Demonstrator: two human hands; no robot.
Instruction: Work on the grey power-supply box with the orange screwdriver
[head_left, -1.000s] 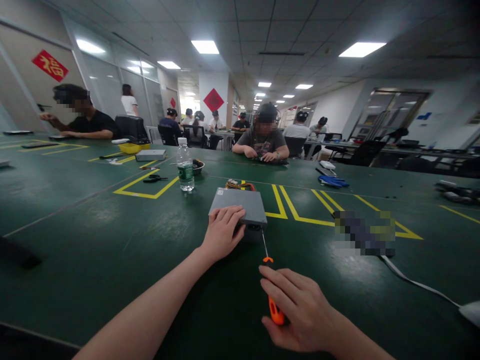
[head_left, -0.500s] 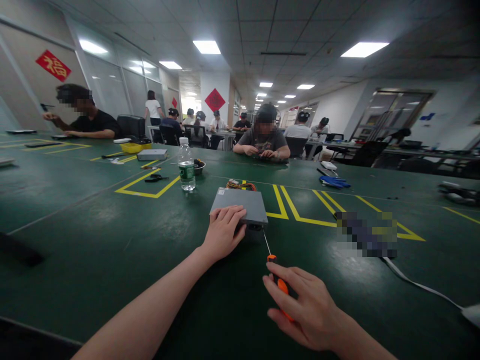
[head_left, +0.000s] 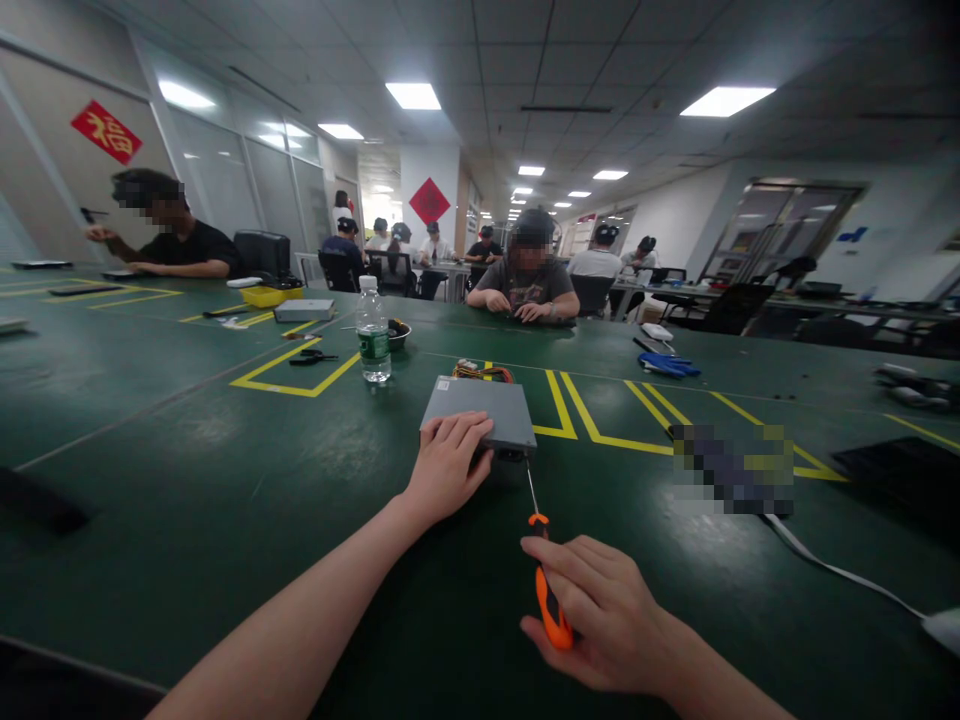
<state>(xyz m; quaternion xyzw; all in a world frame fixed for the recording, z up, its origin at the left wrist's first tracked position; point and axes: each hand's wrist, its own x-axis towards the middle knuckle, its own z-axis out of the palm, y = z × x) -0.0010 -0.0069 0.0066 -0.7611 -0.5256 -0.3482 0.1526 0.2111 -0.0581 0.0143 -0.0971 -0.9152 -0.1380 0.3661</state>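
A grey metal computer power supply [head_left: 506, 412] lies on the green table, its bundle of coloured cables [head_left: 480, 372] at the far side. My left hand [head_left: 454, 455] grips its near left part, fingers over the top and thumb down at the near side. In my right hand [head_left: 592, 610] is a screwdriver [head_left: 553, 610] with an orange and black handle, held between the fingers and thumb. Its thin shaft points up to the near right corner of the power supply, where the tip appears to touch. Any screw there is too small to make out.
A water bottle [head_left: 373, 335] stands behind and left, next to a small bowl [head_left: 400, 333]. Farther back are a yellow tray [head_left: 271, 296] and blue gloves [head_left: 667, 362]. Right of me lies a blurred dark object [head_left: 727, 470] with a white cable. A person [head_left: 525, 280] sits opposite.
My right hand has shifted and regrasped the screwdriver, whose handle now stands more upright in view. My left hand and the power supply stay put. A dark object has appeared at the right edge.
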